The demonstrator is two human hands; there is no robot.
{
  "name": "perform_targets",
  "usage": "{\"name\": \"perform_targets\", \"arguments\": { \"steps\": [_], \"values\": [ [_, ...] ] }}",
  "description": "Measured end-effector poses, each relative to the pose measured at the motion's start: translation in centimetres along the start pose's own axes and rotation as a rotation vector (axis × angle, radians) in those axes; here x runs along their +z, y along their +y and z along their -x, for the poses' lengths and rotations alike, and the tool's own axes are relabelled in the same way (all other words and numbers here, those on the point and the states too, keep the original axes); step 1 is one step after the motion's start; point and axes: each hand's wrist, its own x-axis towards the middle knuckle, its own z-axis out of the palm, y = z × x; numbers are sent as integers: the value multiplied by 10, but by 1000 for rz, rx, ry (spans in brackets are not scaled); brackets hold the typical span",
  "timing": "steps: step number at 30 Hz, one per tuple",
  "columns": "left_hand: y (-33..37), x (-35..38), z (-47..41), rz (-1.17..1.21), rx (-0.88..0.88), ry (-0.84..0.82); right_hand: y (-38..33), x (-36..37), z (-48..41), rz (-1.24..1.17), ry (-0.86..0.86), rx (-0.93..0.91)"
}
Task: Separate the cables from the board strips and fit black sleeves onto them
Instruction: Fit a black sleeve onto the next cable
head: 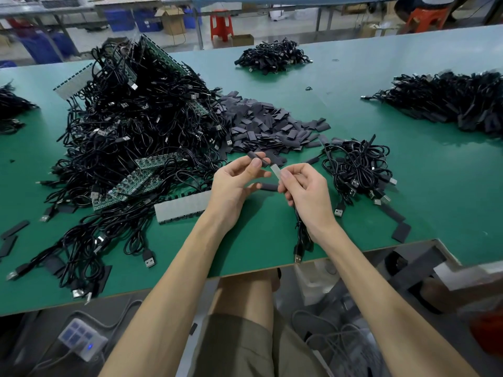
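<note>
Where the green table (353, 202) fills the view, a large heap of black cables (128, 131) is noted on its left half, with green board strips (128, 186) caught among the loops. A long pile of sleeved cables (446, 102) is seen at the right edge. A spread of loose black sleeves (266, 123) lies just beside the heap, toward the centre. A smaller cable pile (272, 57) is set at the far side, and a small bundle (356, 167) lies near the right hand. A pale strip (182, 206) is laid flat at the foot of the heap.

Both hands are raised above the near centre of the table. The left hand (234, 183) is curled, one black sleeve (257, 158) pinched between thumb and forefinger. A second dark sleeve (268, 186) is seen at its lower fingers. The right hand (304, 191) is closed around a cable (300, 235), the cable's pale board end (275, 170) pinched at the fingertips and pointed at the sleeve, just apart from it. The cable hangs below the wrist, its USB plug (298, 257) at the table's near edge.
</note>
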Motion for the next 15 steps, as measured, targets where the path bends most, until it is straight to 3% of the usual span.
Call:
{"name": "perform_targets", "arguments": {
  "steps": [15],
  "values": [
    [-1, -1, 1, -4, 42, -34, -1, -1, 3, -57, -47, 25]
  ]
}}
